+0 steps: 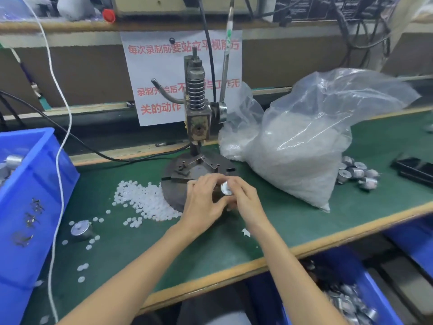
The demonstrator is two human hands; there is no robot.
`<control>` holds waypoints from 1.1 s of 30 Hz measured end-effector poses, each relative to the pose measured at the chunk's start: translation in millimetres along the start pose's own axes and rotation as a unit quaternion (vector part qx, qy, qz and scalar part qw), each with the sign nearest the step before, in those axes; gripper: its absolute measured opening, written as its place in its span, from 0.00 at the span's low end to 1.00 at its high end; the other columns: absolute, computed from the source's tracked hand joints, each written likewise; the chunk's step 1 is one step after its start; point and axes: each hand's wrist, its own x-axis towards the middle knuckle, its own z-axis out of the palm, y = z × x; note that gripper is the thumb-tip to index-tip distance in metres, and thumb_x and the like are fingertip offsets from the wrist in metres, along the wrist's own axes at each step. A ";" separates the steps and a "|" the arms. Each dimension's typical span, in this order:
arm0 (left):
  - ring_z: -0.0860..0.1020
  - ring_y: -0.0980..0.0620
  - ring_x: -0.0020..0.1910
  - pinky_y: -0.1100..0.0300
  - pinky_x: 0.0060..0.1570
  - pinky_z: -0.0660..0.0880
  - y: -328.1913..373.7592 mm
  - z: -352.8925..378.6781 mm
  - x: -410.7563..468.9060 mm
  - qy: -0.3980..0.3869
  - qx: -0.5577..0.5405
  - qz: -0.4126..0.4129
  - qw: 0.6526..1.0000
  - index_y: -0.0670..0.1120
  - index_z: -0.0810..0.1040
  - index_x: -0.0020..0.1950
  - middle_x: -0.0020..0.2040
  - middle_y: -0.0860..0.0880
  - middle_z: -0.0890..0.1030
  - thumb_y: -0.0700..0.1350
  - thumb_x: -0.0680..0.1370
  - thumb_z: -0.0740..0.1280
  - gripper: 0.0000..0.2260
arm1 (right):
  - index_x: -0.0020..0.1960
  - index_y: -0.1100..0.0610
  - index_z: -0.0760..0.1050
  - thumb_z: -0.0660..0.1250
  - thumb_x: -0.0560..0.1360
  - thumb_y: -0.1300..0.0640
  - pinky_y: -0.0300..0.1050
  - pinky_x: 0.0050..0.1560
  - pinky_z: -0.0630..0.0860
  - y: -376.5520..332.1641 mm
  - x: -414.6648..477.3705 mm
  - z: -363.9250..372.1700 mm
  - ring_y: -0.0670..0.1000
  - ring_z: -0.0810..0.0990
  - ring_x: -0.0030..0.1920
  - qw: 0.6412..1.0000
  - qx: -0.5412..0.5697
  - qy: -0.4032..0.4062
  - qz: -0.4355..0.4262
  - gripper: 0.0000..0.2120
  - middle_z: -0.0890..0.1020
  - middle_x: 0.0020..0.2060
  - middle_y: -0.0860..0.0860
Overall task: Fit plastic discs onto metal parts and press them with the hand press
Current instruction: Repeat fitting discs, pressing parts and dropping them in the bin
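Observation:
Both hands meet over the front of the hand press's round base [174,188]. My right hand [243,200] grips a small metal cylinder part [226,188] with its silver face turned up and left. My left hand [206,200] has its fingers curled at that face; whether a plastic disc is between them is hidden. A heap of white plastic discs [145,200] lies just left of the base. The press [196,106] stands behind, its lever [226,66] upright.
A big clear bag of white discs [302,146] sits right of the press, with several metal parts [358,172] beyond it. One metal part [80,228] stands at left among stray discs. Blue bins are at left [35,195] and below right [365,289]. A white cord [61,160] hangs at left.

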 end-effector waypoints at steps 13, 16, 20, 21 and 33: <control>0.74 0.48 0.53 0.55 0.53 0.66 129.5 141.8 -44.2 -0.271 -0.024 0.161 0.949 0.48 0.75 0.60 0.53 0.50 0.79 0.47 0.73 0.69 0.16 | 0.45 0.54 0.78 0.57 0.80 0.63 0.39 0.25 0.72 35.8 -124.7 -177.6 0.46 0.78 0.29 0.963 0.084 0.241 0.092 0.13 0.82 0.34 0.48; 0.73 0.48 0.56 0.56 0.56 0.63 135.1 158.5 -61.8 -0.301 0.030 0.217 0.928 0.48 0.74 0.61 0.55 0.50 0.78 0.46 0.75 0.66 0.15 | 0.46 0.53 0.76 0.59 0.79 0.61 0.39 0.28 0.71 65.1 -144.6 -206.4 0.48 0.78 0.32 0.947 0.024 0.280 0.156 0.09 0.81 0.38 0.52; 0.73 0.48 0.54 0.58 0.53 0.57 127.2 163.8 -74.3 -0.313 0.151 0.305 0.887 0.48 0.73 0.62 0.55 0.51 0.77 0.41 0.76 0.62 0.14 | 0.45 0.56 0.74 0.59 0.79 0.61 0.36 0.27 0.71 121.4 -159.5 -241.3 0.49 0.75 0.34 0.900 -0.013 0.322 0.294 0.07 0.76 0.39 0.50; 0.75 0.48 0.50 0.58 0.49 0.58 125.0 161.9 -76.4 -0.311 0.165 0.333 0.875 0.47 0.75 0.59 0.51 0.50 0.78 0.40 0.74 0.65 0.14 | 0.44 0.57 0.72 0.58 0.78 0.63 0.36 0.27 0.70 137.3 -161.8 -247.3 0.49 0.72 0.34 0.891 -0.023 0.324 0.318 0.07 0.73 0.37 0.51; 0.76 0.51 0.36 0.59 0.41 0.62 107.8 157.5 -74.0 -0.305 0.215 0.470 0.800 0.48 0.79 0.42 0.36 0.52 0.77 0.36 0.60 0.72 0.13 | 0.38 0.54 0.75 0.57 0.77 0.60 0.41 0.43 0.65 182.0 -161.9 -262.6 0.53 0.73 0.44 0.850 -0.214 0.317 0.364 0.12 0.77 0.38 0.52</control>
